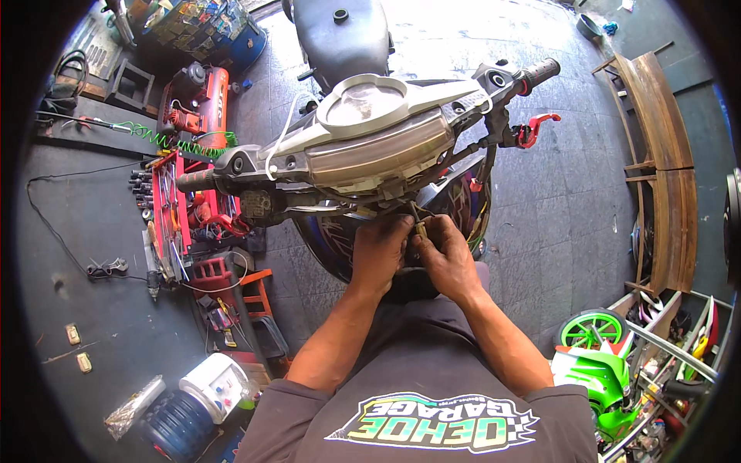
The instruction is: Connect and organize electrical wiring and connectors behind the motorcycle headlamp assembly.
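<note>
Both my hands meet just below the headlight unit (382, 154) of a motorcycle whose handlebar cover is grey. Pinched between the thumb and fingers of my right hand (449, 258) is a small yellowish piece (421, 229), perhaps a wire connector, with thin wires running up toward the headlight. My left hand (380, 248) is closed right beside it, fingers curled; what it grips is hidden. A red lever (532, 131) sticks out at the right handlebar grip (540, 76). The dark patterned front bodywork (320, 239) shows around my hands.
On the left stand a red tool rack (174, 208), a red compressor (204, 116) with a green coiled hose, a white bucket (216, 386) and a blue water jug (177, 424). A wooden bench (671, 208) and green bodywork (610, 378) are at right.
</note>
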Tool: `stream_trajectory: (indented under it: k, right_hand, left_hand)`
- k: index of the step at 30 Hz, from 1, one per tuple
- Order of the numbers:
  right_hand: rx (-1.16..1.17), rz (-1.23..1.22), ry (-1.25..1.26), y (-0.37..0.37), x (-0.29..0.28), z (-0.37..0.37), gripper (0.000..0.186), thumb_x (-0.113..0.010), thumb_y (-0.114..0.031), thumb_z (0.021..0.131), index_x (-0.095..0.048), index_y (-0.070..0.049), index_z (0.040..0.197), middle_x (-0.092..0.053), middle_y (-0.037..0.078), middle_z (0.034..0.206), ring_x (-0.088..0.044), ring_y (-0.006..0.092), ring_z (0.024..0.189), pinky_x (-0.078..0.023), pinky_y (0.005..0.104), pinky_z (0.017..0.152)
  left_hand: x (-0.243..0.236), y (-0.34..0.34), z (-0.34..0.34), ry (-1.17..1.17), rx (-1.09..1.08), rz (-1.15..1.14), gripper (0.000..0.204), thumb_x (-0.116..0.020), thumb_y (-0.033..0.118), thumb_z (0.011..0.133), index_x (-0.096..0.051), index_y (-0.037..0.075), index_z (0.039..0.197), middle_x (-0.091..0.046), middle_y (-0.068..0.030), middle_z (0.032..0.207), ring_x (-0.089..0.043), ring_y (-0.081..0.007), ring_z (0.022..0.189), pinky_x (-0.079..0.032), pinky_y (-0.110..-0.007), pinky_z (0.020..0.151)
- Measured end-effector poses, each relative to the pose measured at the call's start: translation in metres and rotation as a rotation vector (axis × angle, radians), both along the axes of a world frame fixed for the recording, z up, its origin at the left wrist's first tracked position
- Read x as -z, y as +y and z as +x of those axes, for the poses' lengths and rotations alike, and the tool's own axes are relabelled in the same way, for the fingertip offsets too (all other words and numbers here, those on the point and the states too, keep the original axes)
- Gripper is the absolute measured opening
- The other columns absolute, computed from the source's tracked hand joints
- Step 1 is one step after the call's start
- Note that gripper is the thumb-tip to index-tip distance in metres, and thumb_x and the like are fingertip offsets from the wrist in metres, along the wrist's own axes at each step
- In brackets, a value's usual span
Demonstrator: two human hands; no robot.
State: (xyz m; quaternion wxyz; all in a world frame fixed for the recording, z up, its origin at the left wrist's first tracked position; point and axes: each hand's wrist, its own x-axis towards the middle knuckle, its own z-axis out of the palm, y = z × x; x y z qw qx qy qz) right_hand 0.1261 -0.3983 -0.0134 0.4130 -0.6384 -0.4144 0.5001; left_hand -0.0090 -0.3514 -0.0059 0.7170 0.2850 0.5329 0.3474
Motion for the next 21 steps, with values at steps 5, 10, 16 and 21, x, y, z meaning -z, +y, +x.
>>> stream_trajectory:
  k: [5,10,16,21]
  right_hand:
    - [-0.077,0.005,-0.063,0.004,-0.001,0.012,0.026,-0.066,-0.010,0.093,-0.054,0.003,0.111,-0.070,0.020,0.096,-0.069,0.0252,0.092,-0.053,0.0356,0.082]
    - [-0.110,0.075,-0.275,0.009,-0.021,0.014,0.022,-0.066,-0.009,0.091,-0.054,0.002,0.107,-0.070,0.022,0.094,-0.070,0.0389,0.089,-0.054,0.0433,0.077]
    - [-0.282,-0.081,-0.353,0.011,-0.022,0.020,0.022,-0.062,-0.018,0.096,-0.060,0.005,0.097,-0.065,0.020,0.080,-0.060,0.0237,0.071,-0.048,0.0400,0.068]
    - [-0.251,0.022,-0.299,0.013,-0.030,0.014,0.019,-0.062,-0.014,0.093,-0.060,0.005,0.095,-0.063,0.026,0.080,-0.063,0.0456,0.077,-0.048,0.0461,0.066]
  left_hand:
    - [0.008,0.010,-0.003,-0.001,0.161,0.029,0.015,-0.064,0.016,0.094,-0.063,0.005,0.084,-0.050,0.0037,0.060,-0.042,-0.0037,0.043,-0.029,-0.020,0.036]
    - [0.010,0.013,0.003,-0.136,0.116,-0.119,0.012,-0.064,0.015,0.093,-0.063,0.006,0.086,-0.051,0.0036,0.061,-0.041,-0.0042,0.043,-0.029,-0.020,0.036]
    - [0.015,0.012,0.006,-0.243,0.089,-0.114,0.008,-0.062,0.013,0.093,-0.062,0.006,0.090,-0.055,0.0017,0.066,-0.043,-0.0041,0.045,-0.030,-0.019,0.037]
    - [0.014,0.014,-0.001,-0.318,0.122,-0.136,0.004,-0.059,0.009,0.091,-0.060,0.005,0.093,-0.056,-0.0004,0.069,-0.044,-0.0048,0.047,-0.032,-0.020,0.038]
